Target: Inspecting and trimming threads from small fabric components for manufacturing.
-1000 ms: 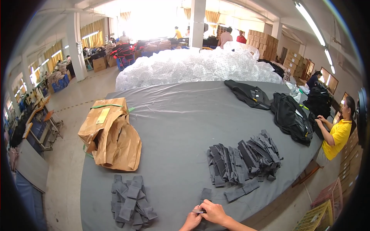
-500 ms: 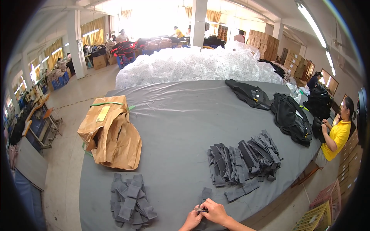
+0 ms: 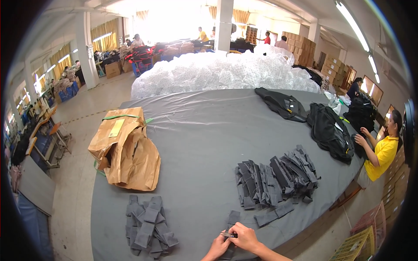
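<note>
At the near edge of the table, my right hand [image 3: 245, 238] is closed around a small cutting tool with a dark handle and metal blades, which looks like thread snips [image 3: 230, 235]. My left hand [image 3: 219, 247] is closed on a dark grey fabric strip [image 3: 234, 216], whose far end lies on the table beyond my fingers. The blades sit between both hands, over the strip. A large pile of dark grey fabric strips [image 3: 278, 180] lies ahead to the right, with one loose strip [image 3: 274, 214] just in front. Another pile of folded grey pieces [image 3: 149, 228] lies to the left.
A crumpled brown paper sack [image 3: 133, 161] stands on the grey-covered table [image 3: 196, 143] at left. Black bags [image 3: 331, 132] lie at far right, beside a co-worker in yellow [image 3: 379, 154]. Clear plastic bundles [image 3: 217, 74] are heaped behind the table; wire baskets [image 3: 357, 248] stand at lower right.
My hands stay nearly in place, with a slight shift of the snips over the strip. The co-worker's hands at right have moved up and apart. Far back, a person in red has appeared.
</note>
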Demonstrator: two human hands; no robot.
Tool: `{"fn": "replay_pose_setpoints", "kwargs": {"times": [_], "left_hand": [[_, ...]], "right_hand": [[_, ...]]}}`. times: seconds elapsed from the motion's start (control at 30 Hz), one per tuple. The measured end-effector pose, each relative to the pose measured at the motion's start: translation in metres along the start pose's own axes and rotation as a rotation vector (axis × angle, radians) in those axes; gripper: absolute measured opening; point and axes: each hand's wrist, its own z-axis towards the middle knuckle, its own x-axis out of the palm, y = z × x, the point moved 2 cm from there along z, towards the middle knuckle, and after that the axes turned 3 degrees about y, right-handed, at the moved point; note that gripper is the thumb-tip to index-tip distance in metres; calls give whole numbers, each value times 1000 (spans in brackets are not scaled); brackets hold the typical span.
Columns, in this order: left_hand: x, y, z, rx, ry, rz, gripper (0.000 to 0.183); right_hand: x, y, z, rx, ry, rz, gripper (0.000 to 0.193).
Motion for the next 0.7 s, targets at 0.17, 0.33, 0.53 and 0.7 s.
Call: {"fn": "replay_pose_setpoints", "kwargs": {"times": [0.17,0.33,0.53,0.7], "left_hand": [[-4,-30,-7,-70,34,-96,27],[-6,-42,-9,-122,58,-75,28],[-2,-41,-8,-19,38,-203,33],[-1,-41,-6,-63,78,-295,35]], "right_hand": [[4,-4,2,76,19,87,14],[6,-8,3,44,-51,122,15],[7,-12,6,102,-76,166,17],[11,-22,6,32,-159,114,17]]}}
